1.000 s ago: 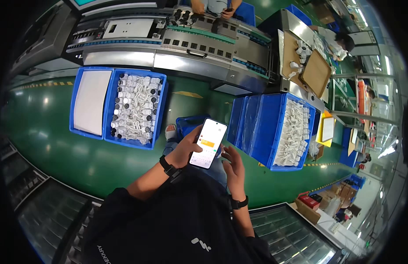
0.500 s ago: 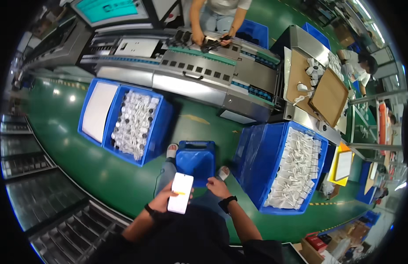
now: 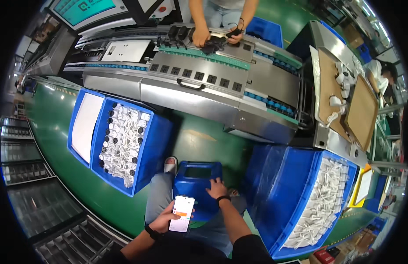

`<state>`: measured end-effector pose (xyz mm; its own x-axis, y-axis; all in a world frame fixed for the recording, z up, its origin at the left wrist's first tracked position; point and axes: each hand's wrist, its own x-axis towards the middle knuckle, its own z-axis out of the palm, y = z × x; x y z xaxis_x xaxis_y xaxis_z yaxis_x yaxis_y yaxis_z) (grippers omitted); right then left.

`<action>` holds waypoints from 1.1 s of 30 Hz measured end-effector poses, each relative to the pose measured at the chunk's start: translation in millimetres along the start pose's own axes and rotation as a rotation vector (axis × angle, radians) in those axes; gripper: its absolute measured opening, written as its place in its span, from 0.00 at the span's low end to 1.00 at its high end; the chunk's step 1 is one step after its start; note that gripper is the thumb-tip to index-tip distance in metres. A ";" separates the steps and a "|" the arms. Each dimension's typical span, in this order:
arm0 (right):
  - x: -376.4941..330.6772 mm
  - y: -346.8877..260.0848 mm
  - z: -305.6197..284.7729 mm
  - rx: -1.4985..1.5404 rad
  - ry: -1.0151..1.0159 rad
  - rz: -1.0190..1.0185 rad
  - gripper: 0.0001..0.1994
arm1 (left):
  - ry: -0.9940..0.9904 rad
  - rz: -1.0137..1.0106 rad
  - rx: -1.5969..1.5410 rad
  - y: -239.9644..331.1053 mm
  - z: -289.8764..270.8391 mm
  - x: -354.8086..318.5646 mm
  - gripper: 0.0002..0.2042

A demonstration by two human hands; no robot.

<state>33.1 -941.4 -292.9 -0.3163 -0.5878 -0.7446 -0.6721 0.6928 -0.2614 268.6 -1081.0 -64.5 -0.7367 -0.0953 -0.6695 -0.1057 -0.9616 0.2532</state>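
Observation:
My left hand is closed round a smartphone with a bright white screen and an orange band across it. The thumb lies over the phone's edge. Below and between my legs stands a blue plastic stool with a handle slot at its far edge. At the stool's right side, my right hand has its fingers apart and holds nothing. Whether its fingertips touch the stool I cannot tell.
Ahead runs a metal conveyor bench, where another person's hands handle black adapters with cables. A blue crate of white plugs stands left, another blue crate right. An open cardboard tray sits at the bench's right end.
My body is lower and closer to the bench and stool. My right hand has opened and reached to the stool's right side. The phone stays in my left hand.

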 end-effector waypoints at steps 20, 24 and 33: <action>-106.3 12.2 -125.3 0.532 0.671 -0.268 0.20 | -0.341 0.330 -0.046 26.3 -39.6 149.6 0.36; -125.5 -20.3 -105.8 0.916 0.649 -0.432 0.26 | -0.342 0.338 -0.062 27.7 -24.7 134.5 0.33; -133.4 -77.2 -43.8 1.583 0.289 -0.588 0.37 | -0.243 0.422 0.112 -24.9 -18.5 108.9 0.30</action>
<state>97.8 -934.7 -146.5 -0.5091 -0.8227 -0.2529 0.4778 -0.0258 -0.8781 203.4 -1072.2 -156.6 -0.8634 -0.3949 -0.3141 0.1741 -0.8175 0.5490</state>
